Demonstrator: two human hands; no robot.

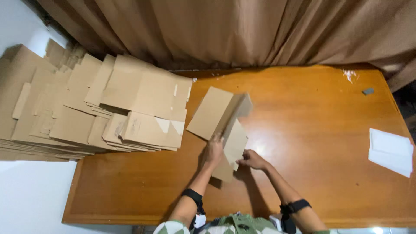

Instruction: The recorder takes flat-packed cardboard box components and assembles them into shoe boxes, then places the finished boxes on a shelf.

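One box (219,119), one stack (86,108) left of the hands (flats uncountable). Left hand (213,151) and right hand (251,159) each grip the box.

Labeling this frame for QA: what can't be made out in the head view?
- Cardboard box: motion-blurred; its flaps and fold state are unclear.
- Left hand and right hand: fingertips hidden behind the cardboard.
- Flat cardboard stack: cut off by the left edge; count unreadable.
- Small grey object: too small to identify.
- White paper: any print unreadable.
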